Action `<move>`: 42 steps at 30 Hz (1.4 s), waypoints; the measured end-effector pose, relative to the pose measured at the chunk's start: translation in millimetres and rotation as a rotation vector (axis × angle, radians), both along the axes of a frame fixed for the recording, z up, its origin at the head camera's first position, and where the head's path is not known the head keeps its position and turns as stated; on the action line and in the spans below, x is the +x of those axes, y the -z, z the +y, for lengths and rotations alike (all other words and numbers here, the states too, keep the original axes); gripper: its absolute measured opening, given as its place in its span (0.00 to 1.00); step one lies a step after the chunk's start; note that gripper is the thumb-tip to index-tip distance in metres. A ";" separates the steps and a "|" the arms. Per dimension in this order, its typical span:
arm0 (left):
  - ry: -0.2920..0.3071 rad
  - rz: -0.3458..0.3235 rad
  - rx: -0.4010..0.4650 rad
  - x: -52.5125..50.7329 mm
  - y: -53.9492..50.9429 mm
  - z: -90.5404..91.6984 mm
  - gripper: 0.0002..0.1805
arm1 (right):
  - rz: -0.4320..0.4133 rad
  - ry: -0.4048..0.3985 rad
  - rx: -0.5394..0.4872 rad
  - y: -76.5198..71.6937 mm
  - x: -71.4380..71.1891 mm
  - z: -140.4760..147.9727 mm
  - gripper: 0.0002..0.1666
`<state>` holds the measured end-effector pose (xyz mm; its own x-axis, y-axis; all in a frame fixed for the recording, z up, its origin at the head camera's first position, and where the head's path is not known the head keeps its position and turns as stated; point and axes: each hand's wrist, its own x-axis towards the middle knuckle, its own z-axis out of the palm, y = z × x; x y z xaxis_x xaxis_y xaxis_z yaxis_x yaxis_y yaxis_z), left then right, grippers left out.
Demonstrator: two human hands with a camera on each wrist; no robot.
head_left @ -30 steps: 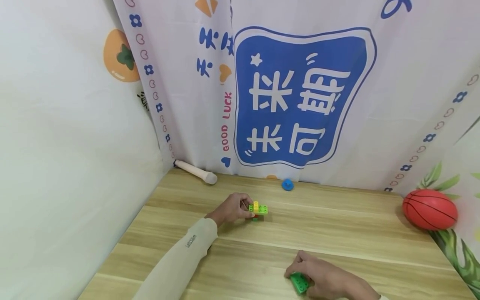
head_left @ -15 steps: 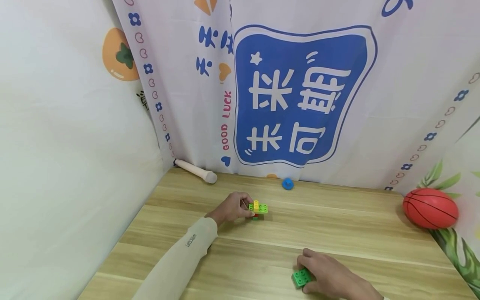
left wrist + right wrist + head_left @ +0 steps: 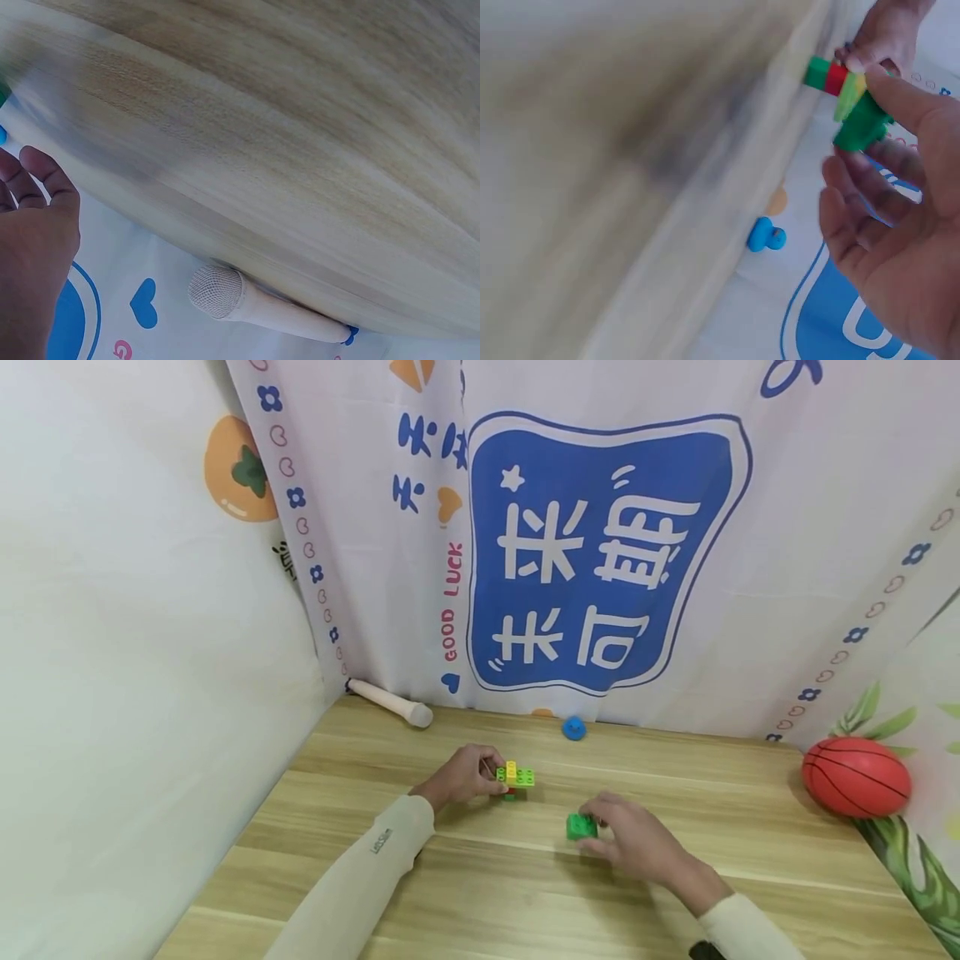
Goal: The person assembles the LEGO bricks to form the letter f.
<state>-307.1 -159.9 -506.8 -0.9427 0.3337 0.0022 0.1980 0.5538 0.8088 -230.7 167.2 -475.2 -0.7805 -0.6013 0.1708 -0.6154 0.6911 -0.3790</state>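
Note:
Left of the table's middle, my left hand (image 3: 468, 774) grips a small stack of toy building bricks. The stack has a yellow brick (image 3: 512, 768) on top of a lime plate (image 3: 527, 777), with a red brick (image 3: 835, 79) and a green brick (image 3: 817, 72) below, clearest in the right wrist view. Between thumb and fingers, my right hand (image 3: 636, 842) pinches a separate green toy brick (image 3: 579, 827) over the table, to the right of the stack and apart from it in the head view. The left wrist view shows the left hand's fingers (image 3: 51, 176), while the stack is out of that view.
A white microphone (image 3: 393, 703) lies at the table's back left edge. Near the back middle sits a small blue toy (image 3: 574, 728). A red basketball (image 3: 857, 777) rests at the right edge. Printed cloth (image 3: 390, 610) hangs behind the wooden table (image 3: 465, 893).
My right hand has turned the green brick so its studs face up, then carried it away from the front edge and slightly left, closer to the stack. The left hand stays in place.

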 end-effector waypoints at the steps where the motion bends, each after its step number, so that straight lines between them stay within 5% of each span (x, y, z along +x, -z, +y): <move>1: -0.001 -0.002 0.001 -0.1 0.1 -0.3 0.14 | 0.019 0.018 -0.013 -2.2 -6.2 -4.6 0.19; 6: -0.006 -0.003 0.016 1.1 2.3 -1.5 0.13 | 0.032 0.078 -0.103 -10.6 -33.6 -33.3 0.20; 16: 0.019 0.033 0.011 0.7 1.0 -0.9 0.13 | 0.006 0.028 -0.184 -4.1 -65.4 -81.5 0.24; 42: 0.040 0.045 0.014 -0.8 0.1 -1.7 0.13 | -0.051 0.015 -0.107 -8.6 -81.1 -104.1 0.22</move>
<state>-307.9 -161.7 -506.9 -0.9275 0.3705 0.0492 0.2558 0.5335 0.8062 -311.8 63.1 -466.6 -0.7988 -0.5699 0.1929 -0.5831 0.6542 -0.4817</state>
